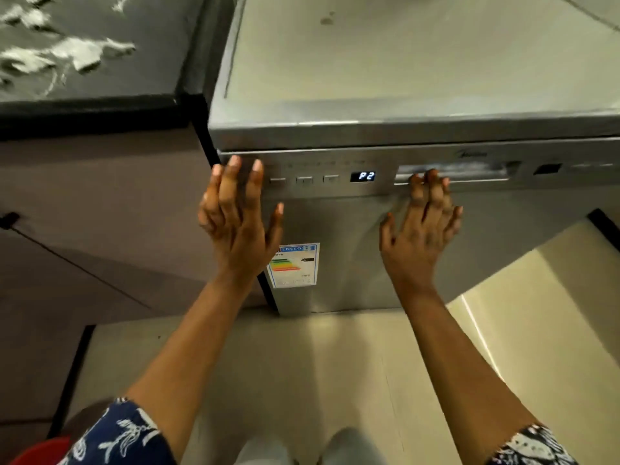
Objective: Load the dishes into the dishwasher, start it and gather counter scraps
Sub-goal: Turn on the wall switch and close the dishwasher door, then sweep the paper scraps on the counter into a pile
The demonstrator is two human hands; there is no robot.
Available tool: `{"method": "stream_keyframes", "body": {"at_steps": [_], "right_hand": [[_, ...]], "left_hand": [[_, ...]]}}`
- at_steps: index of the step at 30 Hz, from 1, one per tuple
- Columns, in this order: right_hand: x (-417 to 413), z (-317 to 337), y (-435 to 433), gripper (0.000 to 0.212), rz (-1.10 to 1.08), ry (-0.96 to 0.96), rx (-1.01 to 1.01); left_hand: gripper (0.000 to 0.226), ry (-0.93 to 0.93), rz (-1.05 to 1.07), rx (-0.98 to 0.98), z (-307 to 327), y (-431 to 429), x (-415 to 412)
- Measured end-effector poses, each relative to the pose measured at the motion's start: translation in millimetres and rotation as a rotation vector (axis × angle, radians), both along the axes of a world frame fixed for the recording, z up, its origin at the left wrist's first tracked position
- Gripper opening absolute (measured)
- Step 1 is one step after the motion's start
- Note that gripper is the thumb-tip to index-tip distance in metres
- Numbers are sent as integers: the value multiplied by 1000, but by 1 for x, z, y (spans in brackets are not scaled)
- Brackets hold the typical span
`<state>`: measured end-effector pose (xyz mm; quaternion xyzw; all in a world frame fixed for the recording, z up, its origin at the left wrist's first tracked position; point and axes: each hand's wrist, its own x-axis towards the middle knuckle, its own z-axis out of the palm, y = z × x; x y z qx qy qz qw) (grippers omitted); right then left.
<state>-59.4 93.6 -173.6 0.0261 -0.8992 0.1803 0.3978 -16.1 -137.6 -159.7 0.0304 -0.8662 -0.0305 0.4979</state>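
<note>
Dishwasher (352,229) stands closed beside the dark counter (100,78), looks hard and heavy with a slippery metal door, so pull only at the handle slot (469,171), where your right hand (419,229) lies flat, while your left hand (238,213) hovers spread wide, holding nothing, by the buttons (304,179)

The single wide-angle camera, worn on the person's head, looked forward and steeply down from standing height, close to the front of the dishwasher (369,250), taking in its top, the dark table (100,78) at upper left and the floor (302,364) beneath.
</note>
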Motion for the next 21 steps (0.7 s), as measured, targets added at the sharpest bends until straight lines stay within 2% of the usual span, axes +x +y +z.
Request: {"method": "stream_keyframes", "body": {"at_steps": [3,5,8,11,13,17,21], "right_hand": [[33,56,-1,53,58,53,41],[41,104,-6,54,117,27,62],[30,155,-21,64,226,-263,197],[28,178,-32,69,304,-613,360],[29,186,-32,68,305,-708,378],[28,205,-42,59,244,-766,449],[21,227,-76,43,213,-733,433]], "left_hand": [[68,-94,43,-3,72,8,10],[58,-276,59,-43,111,6,14],[58,-613,32,30,140,-3,21],[61,-849,-14,158,155,-3,32],[61,-912,-10,187,171,0,31],[57,-1002,-38,196,198,-6,28],[57,-836,61,312,211,-50,39]]}}
